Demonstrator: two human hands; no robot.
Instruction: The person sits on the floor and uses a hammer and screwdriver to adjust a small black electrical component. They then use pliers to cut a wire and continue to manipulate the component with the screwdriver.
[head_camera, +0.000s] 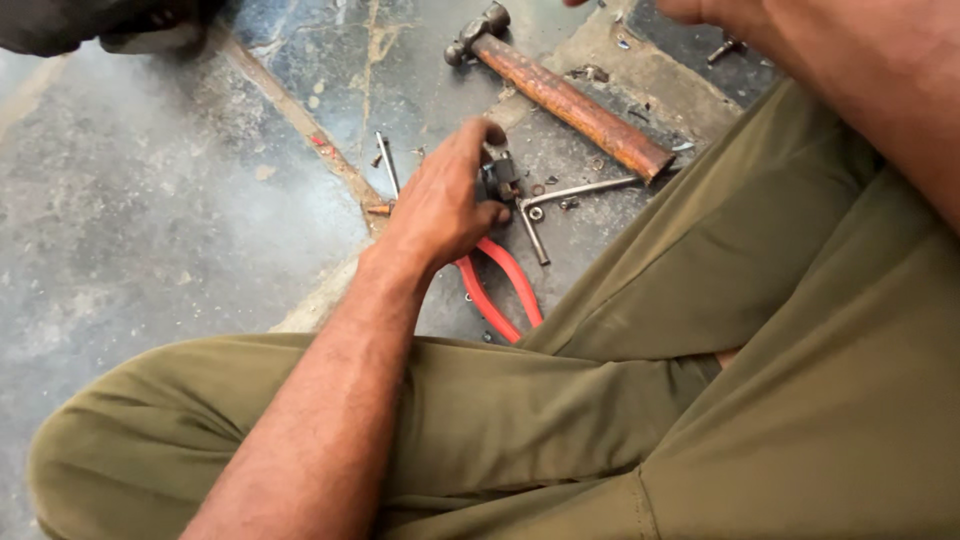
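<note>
My left hand (445, 195) reaches over my olive-trousered knee to the concrete floor and closes around the dark metal head of a pair of red-handled pliers (500, 290). The red handles trail back toward my leg. An L-shaped metal key (560, 195) lies just right of the pliers' head. My right forearm (860, 80) crosses the top right corner; its hand is cut off by the frame's top edge, so its fingers cannot be seen.
A hammer (560, 90) with a rusty brown handle lies beyond the pliers. Small nuts and washers (540, 210) are scattered near it. A thin metal rod (386, 160) lies left of my hand. A bolt (725, 47) rests at the top right.
</note>
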